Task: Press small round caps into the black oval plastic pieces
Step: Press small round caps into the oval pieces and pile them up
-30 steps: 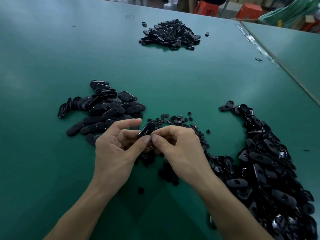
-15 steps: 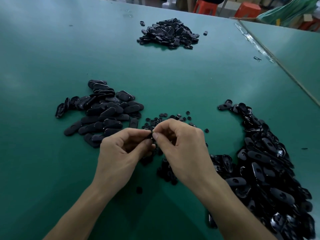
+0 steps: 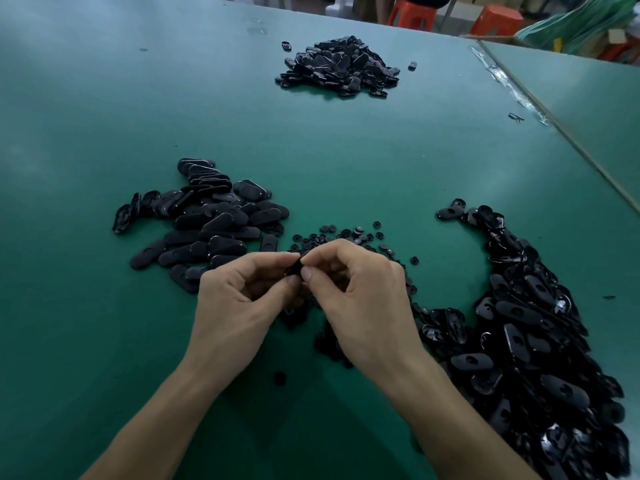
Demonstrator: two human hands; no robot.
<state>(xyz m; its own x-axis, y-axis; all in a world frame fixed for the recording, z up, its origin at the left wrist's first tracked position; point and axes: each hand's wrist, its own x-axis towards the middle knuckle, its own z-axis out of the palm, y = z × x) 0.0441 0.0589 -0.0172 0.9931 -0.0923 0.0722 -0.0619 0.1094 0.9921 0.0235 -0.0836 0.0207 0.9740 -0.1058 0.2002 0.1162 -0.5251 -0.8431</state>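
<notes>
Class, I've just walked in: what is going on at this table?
A person's left hand and right hand pinch one black oval piece between them, near the loose round caps. Whether a cap is seated is hidden. Oval pieces lie in a left heap, a right heap and a far heap on the green table.

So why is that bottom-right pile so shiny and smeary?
Head view: light glints off the glossy right pile; the wide-angle lens smears that corner; left hand and right hand shade the green table; the black piece they pinch is barely visible.
</notes>
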